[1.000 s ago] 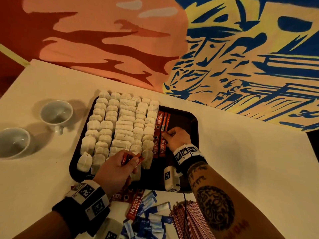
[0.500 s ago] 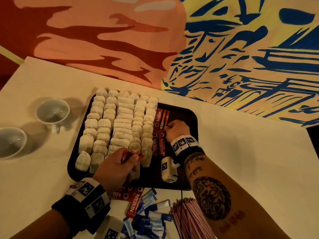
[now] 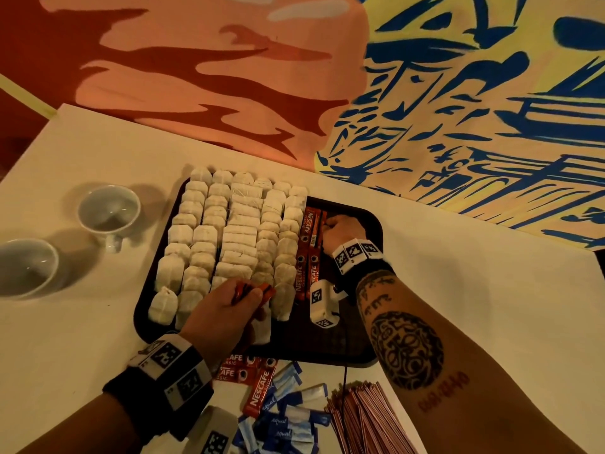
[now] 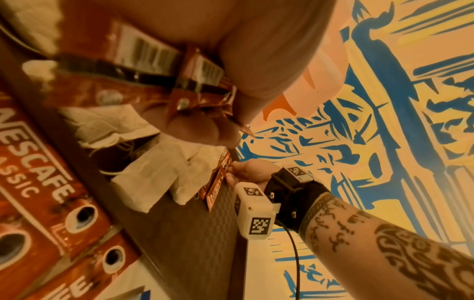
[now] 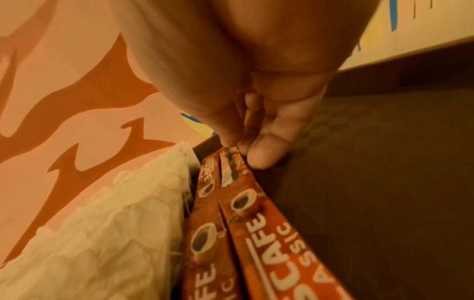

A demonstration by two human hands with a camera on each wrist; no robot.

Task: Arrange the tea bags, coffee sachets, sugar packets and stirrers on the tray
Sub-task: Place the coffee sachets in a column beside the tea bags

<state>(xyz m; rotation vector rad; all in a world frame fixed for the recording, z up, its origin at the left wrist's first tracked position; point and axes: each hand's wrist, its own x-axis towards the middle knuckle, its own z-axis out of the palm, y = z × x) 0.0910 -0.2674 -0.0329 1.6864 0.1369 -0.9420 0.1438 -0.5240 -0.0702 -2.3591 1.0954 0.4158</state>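
We see a white table (image 3: 474, 306) before a painted wall (image 3: 458, 93); on it a dark tray (image 3: 357, 335) with rows of tea bags (image 3: 229, 234) filling its left side; two white cups (image 3: 109, 213) stand left of it; stirrers (image 3: 366, 417), blue "equal" sugar packets (image 3: 288, 421) and loose sachets (image 3: 258, 391) lie nearer us; our left hand (image 3: 222, 312) grips red sachets (image 3: 252, 290); our right hand (image 3: 342, 229) pinches the far end of "NESCAFE CLASSIC" coffee sachets (image 3: 309, 253) beside the tea bags.

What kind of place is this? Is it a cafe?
Probably a cafe or a hotel drinks corner. A tray full of tea bags and coffee sachets, two cups beside it, and a bright painted wall suggest it.
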